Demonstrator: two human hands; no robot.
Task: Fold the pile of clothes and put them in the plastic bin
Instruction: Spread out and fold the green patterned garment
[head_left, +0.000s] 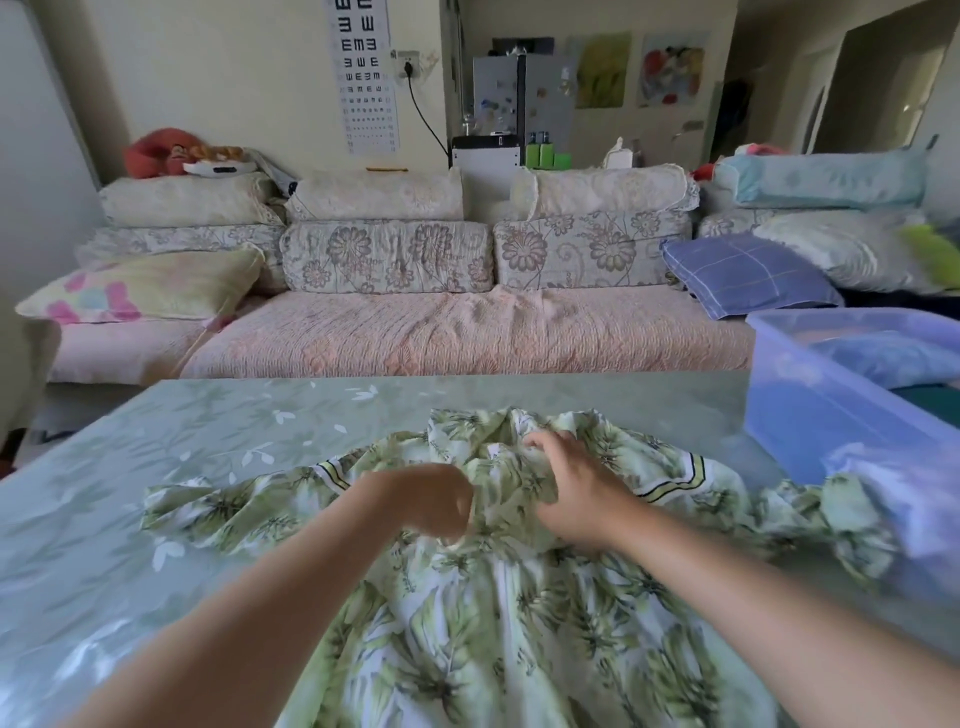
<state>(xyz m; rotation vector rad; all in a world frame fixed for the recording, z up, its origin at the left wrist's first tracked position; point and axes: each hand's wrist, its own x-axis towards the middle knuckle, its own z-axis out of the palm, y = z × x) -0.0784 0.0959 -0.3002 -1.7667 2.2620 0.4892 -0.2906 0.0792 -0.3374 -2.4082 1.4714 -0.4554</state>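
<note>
On the counter (156, 467), beside the plastic bin (810, 415), a leaf-print garment (467, 623) lies crumpled and unfolded. The left hand (431, 499) and right hand (566, 483) each have a grip clamped on bunched fabric near its neckline. Blue cloth (883, 358) already lies in the bin, so the task seems partly done; this piece is still to fold.

The only sign that can be read is an eye chart (366, 73), a long white sheet on the wall (234, 67) above the sofa (467, 332). It carries rows of black letter E, turned to different sides, large at top and smaller downward. The lowest rows are too small to read.
</note>
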